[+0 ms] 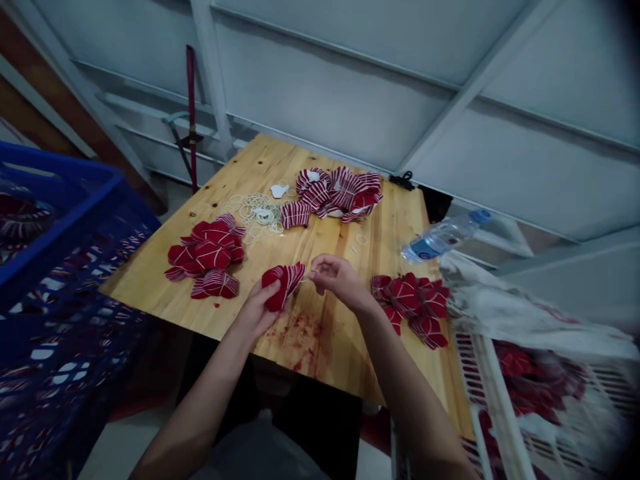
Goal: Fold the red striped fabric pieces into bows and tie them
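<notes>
Over open tabletop (pixel 343 340) near the edge (pixel 310 375), left hand (pixel 259 311) around red bundle (pixel 286 281)

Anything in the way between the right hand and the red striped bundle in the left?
Nothing visible blocks it. Between the right hand and the red striped bundle in the left hand is a small gap, crossed only by a thin pale band at the right fingertips.

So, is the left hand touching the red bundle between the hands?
Touching: the head view shows the left hand clasping the red bundle, thumb across it.
</notes>
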Demonstrator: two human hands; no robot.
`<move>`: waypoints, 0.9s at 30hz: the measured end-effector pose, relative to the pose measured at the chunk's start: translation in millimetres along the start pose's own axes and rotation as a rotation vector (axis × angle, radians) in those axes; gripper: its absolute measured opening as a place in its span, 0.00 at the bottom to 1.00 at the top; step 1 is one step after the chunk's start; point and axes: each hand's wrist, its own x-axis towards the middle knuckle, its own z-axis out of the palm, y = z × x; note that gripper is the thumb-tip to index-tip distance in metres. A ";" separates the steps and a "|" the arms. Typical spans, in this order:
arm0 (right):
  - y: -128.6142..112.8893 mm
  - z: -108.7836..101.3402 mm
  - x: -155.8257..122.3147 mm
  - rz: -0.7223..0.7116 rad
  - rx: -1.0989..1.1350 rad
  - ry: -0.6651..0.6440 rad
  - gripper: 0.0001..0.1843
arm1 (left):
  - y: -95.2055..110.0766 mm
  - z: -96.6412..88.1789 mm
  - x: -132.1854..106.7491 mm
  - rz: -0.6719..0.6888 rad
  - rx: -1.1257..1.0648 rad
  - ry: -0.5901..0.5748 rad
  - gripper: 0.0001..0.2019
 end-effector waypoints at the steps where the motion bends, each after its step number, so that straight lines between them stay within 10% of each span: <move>1: 2.4 -3.6 -6.3 0.008 0.033 0.042 0.16 | -2.7 2.4 -2.8 -0.017 -0.004 -0.020 0.20; 7: 19.6 -11.5 -25.1 -0.155 0.149 0.740 0.25 | -12.1 14.5 -22.7 -0.061 0.275 -0.193 0.27; 11: 26.1 7.9 -34.0 -0.163 0.612 0.527 0.29 | -8.8 21.7 -33.3 0.097 0.588 -0.176 0.22; 17: 45.8 21.0 -56.5 -0.253 0.565 0.144 0.42 | -7.0 31.9 -42.0 0.197 0.649 -0.241 0.17; 21: 55.2 4.5 -73.9 -0.338 0.486 0.240 0.43 | -14.4 37.3 -46.4 0.223 0.654 -0.272 0.19; 27: 51.4 0.1 -91.8 -0.305 0.283 0.806 0.35 | -24.8 37.5 -44.8 0.121 0.640 -0.278 0.18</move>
